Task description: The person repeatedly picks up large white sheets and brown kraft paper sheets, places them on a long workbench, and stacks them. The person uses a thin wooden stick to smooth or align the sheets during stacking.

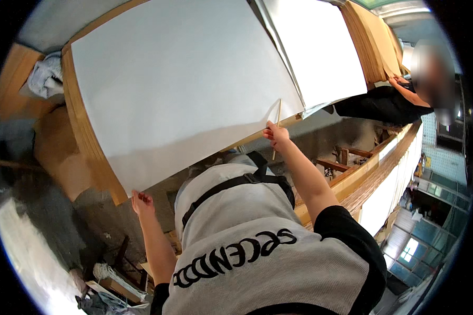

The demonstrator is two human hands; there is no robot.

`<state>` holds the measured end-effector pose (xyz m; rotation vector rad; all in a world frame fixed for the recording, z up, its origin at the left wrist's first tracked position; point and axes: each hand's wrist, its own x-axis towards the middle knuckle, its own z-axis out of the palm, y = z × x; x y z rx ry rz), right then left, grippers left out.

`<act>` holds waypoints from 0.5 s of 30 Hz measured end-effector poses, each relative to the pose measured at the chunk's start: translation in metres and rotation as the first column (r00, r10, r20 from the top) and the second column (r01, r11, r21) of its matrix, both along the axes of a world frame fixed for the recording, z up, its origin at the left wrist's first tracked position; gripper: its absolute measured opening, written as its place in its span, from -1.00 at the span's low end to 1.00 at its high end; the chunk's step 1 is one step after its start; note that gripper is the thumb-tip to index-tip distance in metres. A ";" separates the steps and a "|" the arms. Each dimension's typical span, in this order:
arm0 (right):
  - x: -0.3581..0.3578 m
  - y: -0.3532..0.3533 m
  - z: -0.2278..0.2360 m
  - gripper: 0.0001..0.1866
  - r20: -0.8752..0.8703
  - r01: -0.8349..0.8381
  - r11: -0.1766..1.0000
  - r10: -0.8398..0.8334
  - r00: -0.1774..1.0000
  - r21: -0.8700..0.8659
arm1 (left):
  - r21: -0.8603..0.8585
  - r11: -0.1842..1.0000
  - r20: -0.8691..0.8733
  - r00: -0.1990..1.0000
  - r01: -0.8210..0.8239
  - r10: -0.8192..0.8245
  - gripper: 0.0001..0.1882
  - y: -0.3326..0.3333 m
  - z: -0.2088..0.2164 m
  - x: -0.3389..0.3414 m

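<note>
A large white sheet [178, 79], which looks like paper, lies over a stack of brown sheets [84, 142] in front of me. At its near left corner, my left hand [143, 202] is closed, with the thumb and fingertips pinching the corner. My right hand [276, 136] is at the near edge, toward the right corner. Its fingers are wrapped round a thin wooden stick [279, 111], whose upper part lies over the sheet and whose lower end points down past the edge. Whether that hand also grips the sheet's edge I cannot tell.
Another stack topped with white sheets [315, 52] adjoins on the right, with a brown stack [373, 42] beyond. A co-worker [389, 105] in black touches that brown stack. A long bench with stacked sheets [373, 178] runs at my right. Cords and boxes [115, 283] lie lower left.
</note>
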<state>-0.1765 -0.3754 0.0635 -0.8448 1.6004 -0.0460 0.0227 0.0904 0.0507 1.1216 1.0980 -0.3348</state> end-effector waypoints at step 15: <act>-0.007 0.012 -0.010 -0.82 0.052 0.005 0.987 0.003 0.999 -0.160 | -0.171 0.983 -0.030 0.997 0.061 -0.067 -0.76 0.023 -0.009 0.000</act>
